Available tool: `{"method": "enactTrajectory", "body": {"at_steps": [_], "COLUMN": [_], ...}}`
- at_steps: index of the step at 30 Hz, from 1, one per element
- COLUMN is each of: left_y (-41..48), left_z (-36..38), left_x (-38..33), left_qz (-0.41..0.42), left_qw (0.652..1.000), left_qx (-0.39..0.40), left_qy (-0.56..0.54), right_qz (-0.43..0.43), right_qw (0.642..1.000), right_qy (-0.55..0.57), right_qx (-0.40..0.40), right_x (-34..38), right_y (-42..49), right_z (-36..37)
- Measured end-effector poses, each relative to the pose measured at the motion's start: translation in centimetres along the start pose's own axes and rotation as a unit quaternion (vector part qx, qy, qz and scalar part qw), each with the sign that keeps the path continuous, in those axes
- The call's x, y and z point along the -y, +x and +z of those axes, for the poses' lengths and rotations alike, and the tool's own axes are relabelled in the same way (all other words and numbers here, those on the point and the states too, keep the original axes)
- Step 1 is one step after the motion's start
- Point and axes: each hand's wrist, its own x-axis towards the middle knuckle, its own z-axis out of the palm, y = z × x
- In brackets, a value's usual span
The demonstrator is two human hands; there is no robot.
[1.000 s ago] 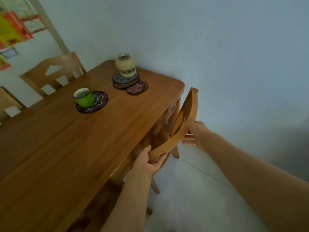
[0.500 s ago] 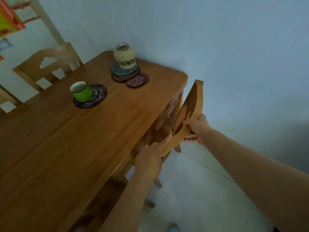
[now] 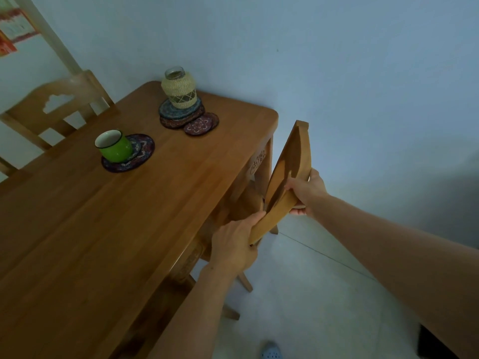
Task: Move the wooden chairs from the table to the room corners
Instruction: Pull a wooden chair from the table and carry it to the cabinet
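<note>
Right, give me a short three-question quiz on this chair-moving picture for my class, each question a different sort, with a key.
1. True or false: both the left hand and the right hand grip the chair by its back.
2. The green mug stands on: A a plate, B a coaster, C a book.
3. What stands on the stack of coasters?
Key: 1 true; 2 B; 3 the jar.

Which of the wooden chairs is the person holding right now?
The near chair, beside the blue wall: left hand and right hand both grip its curved top rail. The far chair, with the cut-out back, across the table, is untouched.
</note>
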Motion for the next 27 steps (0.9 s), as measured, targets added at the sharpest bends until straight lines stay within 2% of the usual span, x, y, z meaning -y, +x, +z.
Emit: {"method": "enactTrajectory", "body": {"at_steps": [13, 27], "left_y": [-3.1, -8.9], "left_z": [4.6, 11.0], "left_x": [-8.7, -22.5], "left_qz": [0.034, 0.052], "left_qw": [0.999, 0.998], "left_qx": [-0.028, 0.017], "left_qy": [-0.002, -0.006], "right_qz": [-0.002, 0.005], "right_qw": [0.999, 0.998], "right_qy": [0.024, 0.055], "right_qx": [-0.024, -0.043], "right_x": [-2.2, -8.2], "right_y": [-3.1, -7.9], "right_z": [-9.2, -23.9]}}
